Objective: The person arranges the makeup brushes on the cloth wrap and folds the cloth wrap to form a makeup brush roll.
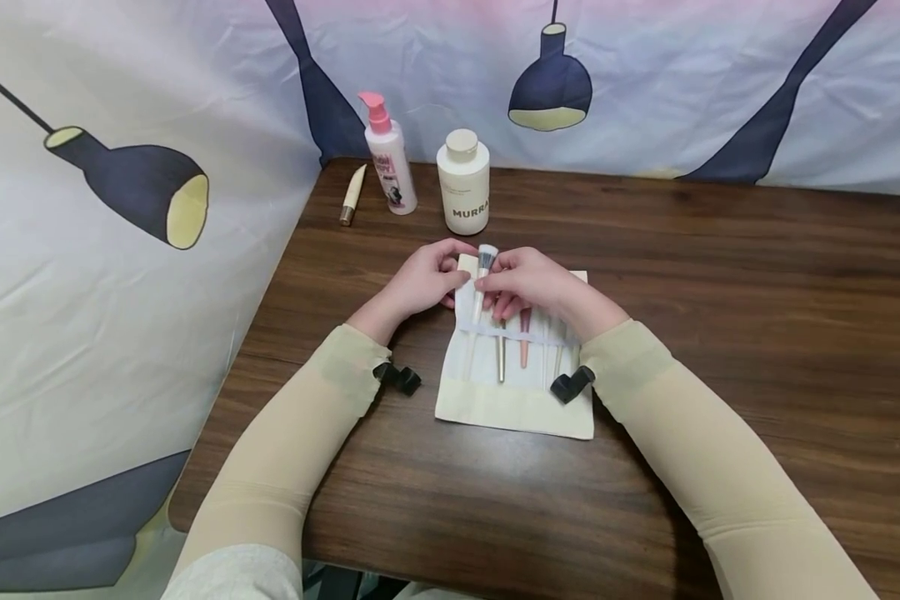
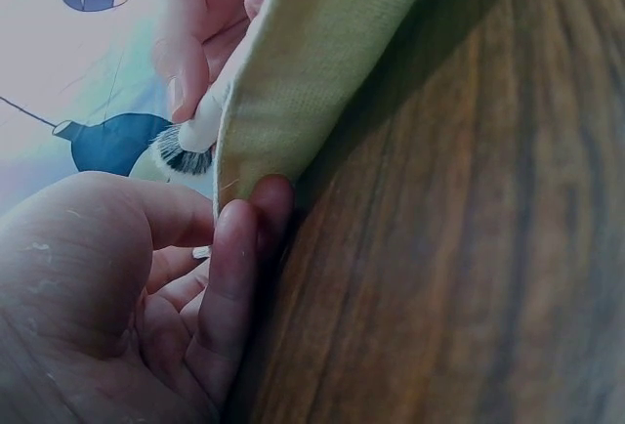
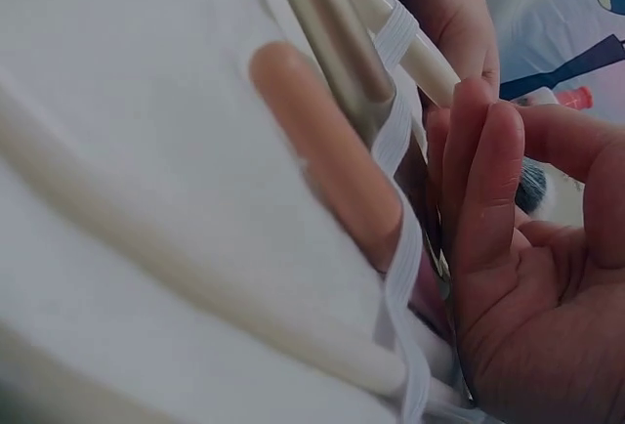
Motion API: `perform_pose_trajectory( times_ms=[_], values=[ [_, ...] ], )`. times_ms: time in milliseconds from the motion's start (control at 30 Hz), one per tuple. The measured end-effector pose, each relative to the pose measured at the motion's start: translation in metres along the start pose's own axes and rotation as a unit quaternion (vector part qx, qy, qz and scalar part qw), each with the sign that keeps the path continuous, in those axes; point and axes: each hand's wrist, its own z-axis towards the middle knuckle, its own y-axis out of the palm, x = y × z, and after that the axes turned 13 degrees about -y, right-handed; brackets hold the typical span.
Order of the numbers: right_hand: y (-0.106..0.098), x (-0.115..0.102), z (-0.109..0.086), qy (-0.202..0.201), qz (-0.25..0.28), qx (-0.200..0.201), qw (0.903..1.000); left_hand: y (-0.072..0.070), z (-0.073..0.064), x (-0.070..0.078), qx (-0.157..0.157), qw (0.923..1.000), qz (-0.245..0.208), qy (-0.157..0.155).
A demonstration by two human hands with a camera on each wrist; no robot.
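A cream cloth brush roll [image 1: 513, 419] lies unrolled on the table, a white elastic band [image 3: 395, 141] across its middle. Several makeup brushes sit under the band, including a gold-handled one [image 1: 501, 362] and a pink-handled one [image 1: 524, 354]. At the roll's upper left, my right hand [image 1: 534, 279] pinches a white-handled makeup brush [image 1: 487, 258], its dark-and-white bristles pointing away from me. The lower handle of this brush passes under the band. My left hand [image 1: 426, 277] pinches the roll's left edge, which appears lifted in the left wrist view.
Behind the roll stand a white bottle [image 1: 465, 192] with a round cap and a white bottle with a pink pump [image 1: 392, 171]. A small cream tapered tube [image 1: 353, 196] lies left of them. A printed cloth [image 1: 435, 75] hangs along the far edge of the brown table [image 1: 720, 333].
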Motion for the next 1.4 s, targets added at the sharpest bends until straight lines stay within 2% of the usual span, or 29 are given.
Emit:
perform_pose_trajectory(
  times_ms=[200, 400, 533, 733, 933, 1133, 1267, 1400],
  values=[
    [0.001, 0.003, -0.002, 0.02, 0.006, -0.021, 0.9996, 0.002, 0.001, -0.001, -0.003, 1.0, 0.003, -0.005],
    [0.002, 0.002, -0.007, 0.026, -0.056, -0.026, 0.9978, 0.003, 0.003, -0.001, 0.002, 1.0, 0.007, 0.002],
    [0.002, 0.001, -0.011, 0.025, -0.091, -0.012, 0.9955, 0.004, 0.003, -0.001, -0.006, 1.0, 0.006, -0.006],
    [-0.011, 0.004, -0.023, 0.0, -0.086, 0.027, 0.9959, 0.005, 0.004, 0.0, 0.0, 1.0, 0.0, 0.0],
    [-0.038, 0.009, -0.049, -0.038, -0.083, 0.082, 0.9925, 0.006, 0.004, 0.0, -0.003, 1.0, 0.003, -0.003],
    [-0.062, 0.018, -0.082, -0.035, -0.173, 0.12, 0.9769, 0.005, 0.002, -0.001, 0.0, 1.0, 0.008, -0.005],
    [-0.074, 0.024, -0.099, -0.021, -0.219, 0.115, 0.9688, 0.004, 0.002, -0.002, 0.0, 0.9999, 0.01, -0.003],
    [-0.08, 0.025, -0.112, -0.009, -0.251, 0.072, 0.9653, 0.0, 0.0, -0.002, 0.014, 0.9998, 0.013, 0.004]
  ],
)
